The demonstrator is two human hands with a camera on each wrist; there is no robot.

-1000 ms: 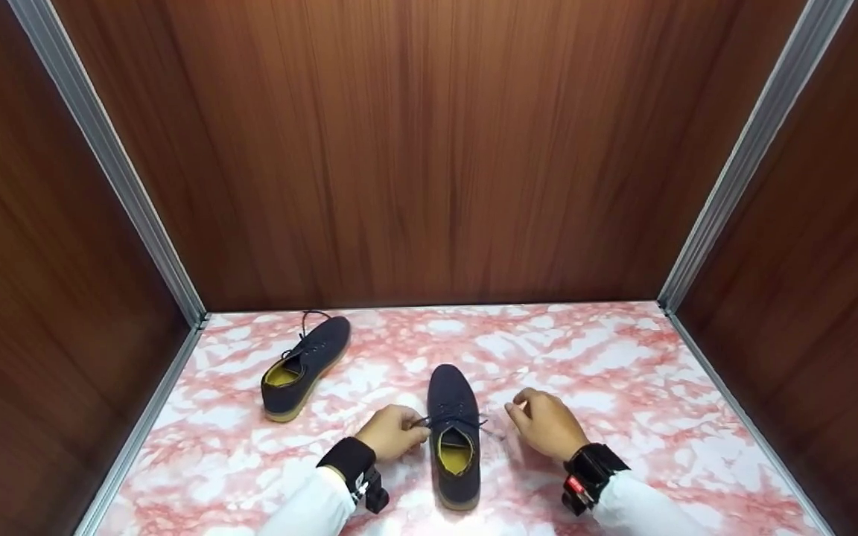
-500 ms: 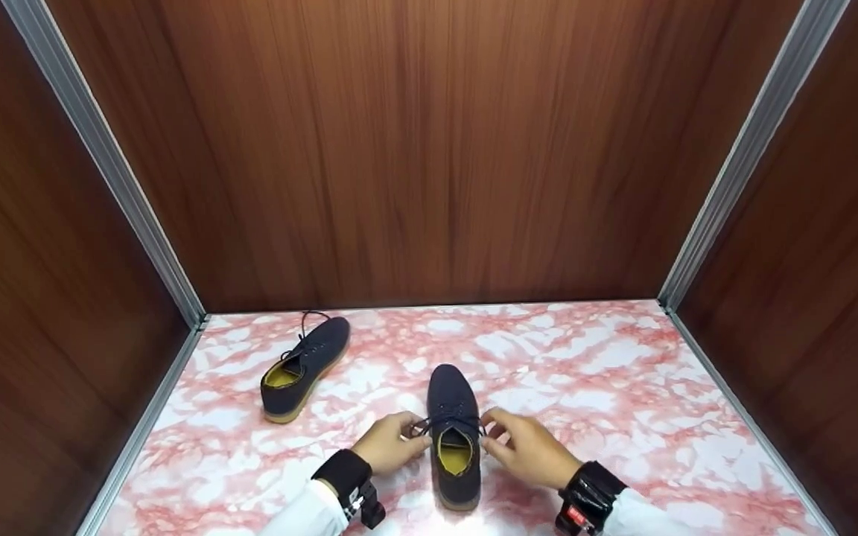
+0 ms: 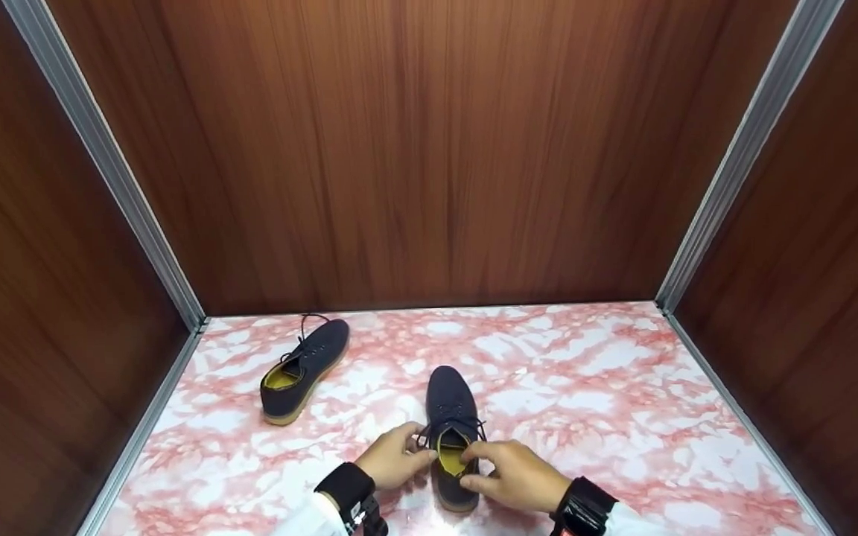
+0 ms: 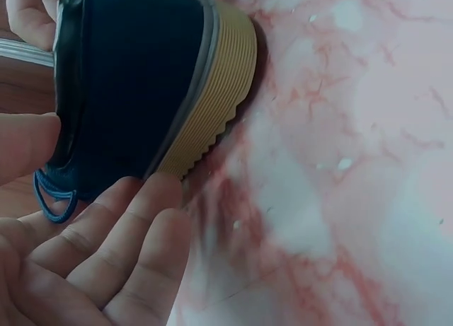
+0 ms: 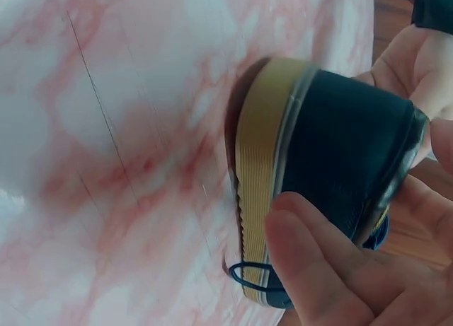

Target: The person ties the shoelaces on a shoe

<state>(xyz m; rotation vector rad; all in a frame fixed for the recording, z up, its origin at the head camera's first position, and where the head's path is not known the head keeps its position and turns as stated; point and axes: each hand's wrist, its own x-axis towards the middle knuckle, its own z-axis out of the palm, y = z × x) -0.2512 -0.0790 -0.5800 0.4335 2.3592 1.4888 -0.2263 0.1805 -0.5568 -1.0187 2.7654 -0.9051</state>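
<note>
A dark navy lace-up shoe (image 3: 450, 391) with a yellow insole stands in front of me in the head view, toe pointing away. At its left side my left hand (image 3: 395, 460) has its thumb by the rim and its other fingers along the outer wall, beside a lace loop (image 4: 58, 206). My right hand (image 3: 518, 475) reaches over the right side near the heel, index finger over the opening and thumb apart from it. In the right wrist view, its other fingers (image 5: 294, 230) lie loosely against the outer wall, above the ribbed tan sole (image 5: 262, 142).
A matching second shoe (image 3: 306, 372) stands farther back on the left, its lace trailing behind it. The tabletop (image 3: 608, 387) has a pink and white marbled surface. Brown wood-grain panels (image 3: 429, 164) with metal corner strips enclose it at the back and both sides.
My right hand comes in from the right to the shoe's lace, then slides back to the opening near the heel. My left hand shifts slightly back along the side. The shoe stays about in place.
</note>
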